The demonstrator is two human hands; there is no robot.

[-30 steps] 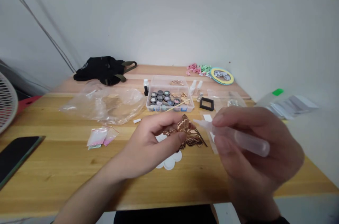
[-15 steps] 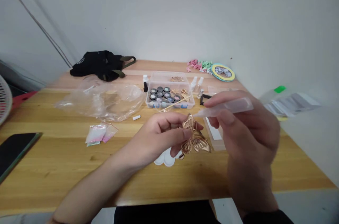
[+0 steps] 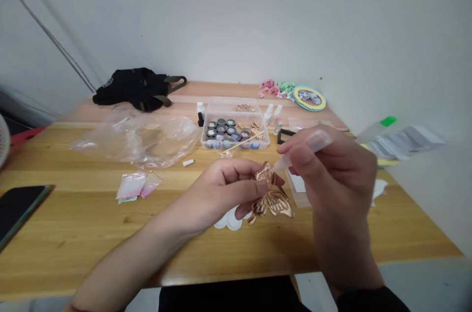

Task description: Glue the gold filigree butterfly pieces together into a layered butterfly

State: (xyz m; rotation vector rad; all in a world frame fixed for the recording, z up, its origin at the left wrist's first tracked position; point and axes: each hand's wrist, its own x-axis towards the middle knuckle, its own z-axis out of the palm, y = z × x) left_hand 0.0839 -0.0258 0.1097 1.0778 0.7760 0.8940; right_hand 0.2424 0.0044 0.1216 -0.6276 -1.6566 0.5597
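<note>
Between the thumb and fingers of my left hand point(image 3: 230, 186) is a gold openwork butterfly ornament point(image 3: 276, 202), held up above the table. My right hand point(image 3: 335, 179) pinches a small translucent squeeze tube point(image 3: 313, 144) with a narrow nozzle. The nozzle points down and left, its tip at the upper wing of the butterfly; whether it touches the metal I cannot tell. Beneath my left hand, a white scalloped palette point(image 3: 233, 219) lies partly hidden on the table.
A clear plastic box point(image 3: 236, 127) with several small round pots stands behind my hands, a thin stick point(image 3: 243, 142) across it. To its left lie a crumpled plastic bag point(image 3: 136, 137), a white cap point(image 3: 188, 162) and small sachets point(image 3: 134, 186). A dark tablet-like slab point(image 3: 22, 209) lies far left.
My right hand has shifted slightly left, and the tube now slants more steeply, its tip moving down along the upper wing. The left hand keeps its hold on the butterfly.
</note>
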